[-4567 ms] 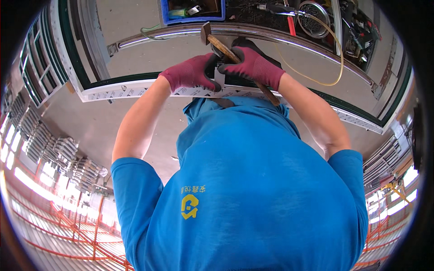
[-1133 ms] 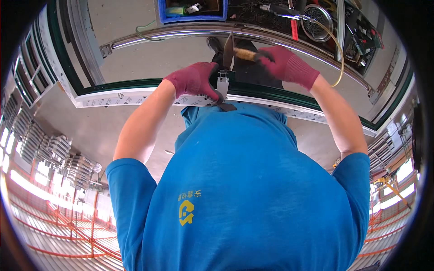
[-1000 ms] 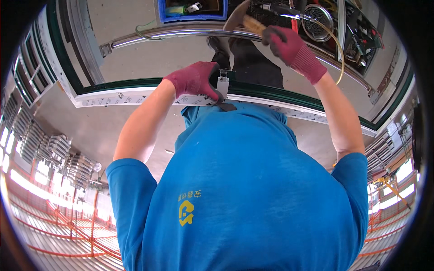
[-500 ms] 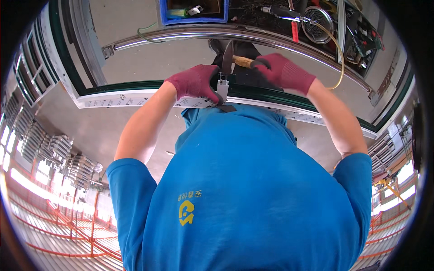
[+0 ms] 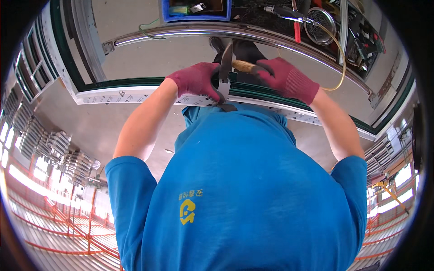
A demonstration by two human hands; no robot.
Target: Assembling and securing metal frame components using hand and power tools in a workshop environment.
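Observation:
My right hand [image 5: 285, 77], in a maroon glove with dark fingertips, is closed round the wooden handle of a hammer [image 5: 244, 66]. The hammer's dark head lies over the top of a short silver-white metal profile piece [image 5: 224, 89]. That piece stands on the window frame [image 5: 253, 90], which is green and white and runs across in front of my body. My left hand [image 5: 195, 82], gloved alike, is curled round the piece from its left side, thumb at the near face. The far fingers of that hand are partly hidden.
A blue bin [image 5: 199, 18] with small parts sits beyond the frame. A metal rail [image 5: 181, 34] crosses behind it. At the far right lie an air tool [image 5: 289, 14] with a yellow hose [image 5: 342, 58] and a round metal dish [image 5: 320, 25]. Stacked profiles [image 5: 54, 144] stand at left.
The hammer has come down a little onto the top of the metal piece, and my right hand has moved slightly nearer to me. My left hand keeps its hold.

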